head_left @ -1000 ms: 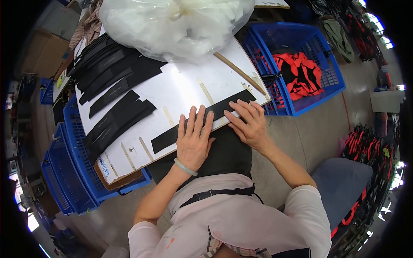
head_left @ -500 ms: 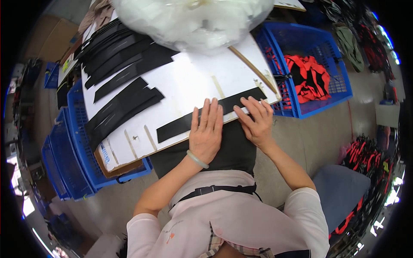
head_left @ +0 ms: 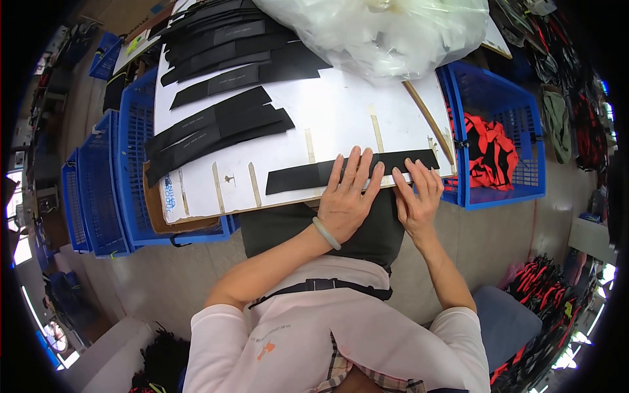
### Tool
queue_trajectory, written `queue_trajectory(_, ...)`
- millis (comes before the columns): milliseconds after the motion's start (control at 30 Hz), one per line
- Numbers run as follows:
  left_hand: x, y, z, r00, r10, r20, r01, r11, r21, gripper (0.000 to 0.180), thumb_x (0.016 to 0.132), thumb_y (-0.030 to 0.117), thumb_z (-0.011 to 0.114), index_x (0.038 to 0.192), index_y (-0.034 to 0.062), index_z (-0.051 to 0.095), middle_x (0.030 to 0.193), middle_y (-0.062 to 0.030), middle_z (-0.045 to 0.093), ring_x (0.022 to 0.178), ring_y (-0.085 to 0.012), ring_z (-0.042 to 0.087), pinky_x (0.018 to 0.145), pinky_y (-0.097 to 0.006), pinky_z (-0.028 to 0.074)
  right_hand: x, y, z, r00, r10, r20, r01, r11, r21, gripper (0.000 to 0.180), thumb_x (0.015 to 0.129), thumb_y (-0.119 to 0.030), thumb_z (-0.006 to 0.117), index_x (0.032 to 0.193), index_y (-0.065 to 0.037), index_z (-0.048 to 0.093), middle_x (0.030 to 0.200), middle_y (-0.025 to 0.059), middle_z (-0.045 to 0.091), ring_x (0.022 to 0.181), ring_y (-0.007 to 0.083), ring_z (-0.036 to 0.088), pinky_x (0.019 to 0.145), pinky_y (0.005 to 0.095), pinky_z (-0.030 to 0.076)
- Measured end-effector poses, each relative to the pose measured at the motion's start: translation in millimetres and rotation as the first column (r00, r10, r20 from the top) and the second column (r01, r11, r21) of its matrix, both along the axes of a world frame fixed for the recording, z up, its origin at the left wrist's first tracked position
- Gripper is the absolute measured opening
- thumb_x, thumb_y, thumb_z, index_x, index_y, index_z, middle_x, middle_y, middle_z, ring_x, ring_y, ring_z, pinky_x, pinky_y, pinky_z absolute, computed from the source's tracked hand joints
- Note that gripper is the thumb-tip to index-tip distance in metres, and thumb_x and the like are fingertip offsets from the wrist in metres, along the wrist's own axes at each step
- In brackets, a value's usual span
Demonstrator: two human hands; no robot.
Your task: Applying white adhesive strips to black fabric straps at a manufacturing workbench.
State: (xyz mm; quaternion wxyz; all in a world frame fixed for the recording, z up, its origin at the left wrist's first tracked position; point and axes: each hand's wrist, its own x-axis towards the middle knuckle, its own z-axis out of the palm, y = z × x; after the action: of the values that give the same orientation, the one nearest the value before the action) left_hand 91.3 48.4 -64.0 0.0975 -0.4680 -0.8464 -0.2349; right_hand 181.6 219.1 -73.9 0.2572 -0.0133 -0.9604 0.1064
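Observation:
A long flat black fabric strip [head_left: 295, 178] lies along the near edge of the white tabletop [head_left: 334, 108]. My left hand [head_left: 347, 200], with a pale bangle at its wrist, rests flat with spread fingers across the strip's middle. Close beside it, my right hand [head_left: 419, 203] has its fingers stretched out, their tips on the strip's lower edge near its right end. Neither hand grips anything. Part of the strip is hidden under my fingers. Two similar black strips [head_left: 216, 128] overlap at the table's left side, and a fanned pile of several more [head_left: 229, 52] lies behind them.
A big clear plastic bag of white stuff [head_left: 393, 39] covers the far side of the table. A thin wooden stick [head_left: 426, 118] lies at the right edge. Blue crates [head_left: 124, 177] stand left; another blue crate [head_left: 501, 101] at right holds red-and-black pieces [head_left: 488, 150].
The whole view has shifted and turned a little. My left hand has slid rightward along the strip, closer to my right hand. My right hand stays near the strip's right end.

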Motion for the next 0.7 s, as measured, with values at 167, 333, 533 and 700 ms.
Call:
queue_trajectory(167, -1, -1, 3, 1.0, -0.003, -0.029, 0.002, 1.0, -0.031, 0.045, 0.088, 0.012, 0.05, 0.131, 0.002, 0.051, 0.143, -0.0227, 0.04, 0.136, -0.0382, 0.036, 0.111, -0.052, 0.027, 2, 0, 1, 1.0, -0.008, 0.023, 0.008, 1.0, -0.007, 0.039, 0.082, -0.007, 0.063, 0.121, -0.016, 0.065, 0.129, 0.0073, 0.057, 0.124, 0.0245, 0.049, 0.107, 0.0434, 0.029)
queue_trajectory(333, 0, -1, 3, 1.0, 0.002, -0.024, -0.003, 0.999, -0.036, 0.045, 0.088, 0.013, 0.05, 0.131, 0.0017, 0.051, 0.142, -0.0229, 0.041, 0.136, -0.0384, 0.036, 0.111, -0.052, 0.028, 1, -2, 2, 1.0, -0.016, 0.022, 0.016, 1.0, -0.014, 0.04, 0.081, -0.006, 0.065, 0.119, -0.015, 0.066, 0.128, 0.0071, 0.058, 0.124, 0.0248, 0.049, 0.106, 0.0435, 0.03)
queue_trajectory(533, 0, -2, 3, 1.0, -0.008, 0.009, 0.009, 0.999, -0.051, 0.049, 0.084, 0.008, 0.052, 0.133, 0.0028, 0.051, 0.145, -0.0215, 0.038, 0.139, -0.0372, 0.031, 0.113, -0.052, 0.023, -22, -5, 37, 0.999, 0.045, 0.012, -0.04, 0.965, -0.26, 0.031, 0.075, -0.004, 0.068, 0.105, -0.01, 0.07, 0.115, 0.0067, 0.063, 0.11, 0.0249, 0.055, 0.098, 0.0417, 0.036)
queue_trajectory(700, 4, -8, -10, 0.957, 0.003, 0.29, -0.008, 1.0, 0.016, 0.049, 0.09, 0.013, 0.047, 0.138, 0.0047, 0.044, 0.145, -0.0202, 0.039, 0.137, -0.0357, 0.034, 0.114, -0.049, 0.022, -102, -60, 61, 0.872, 0.489, 0.009, -0.417, 0.754, -0.507, 0.026, 0.071, -0.012, 0.075, 0.095, -0.006, 0.07, 0.092, 0.008, 0.064, 0.093, 0.0253, 0.058, 0.09, 0.0363, 0.039)
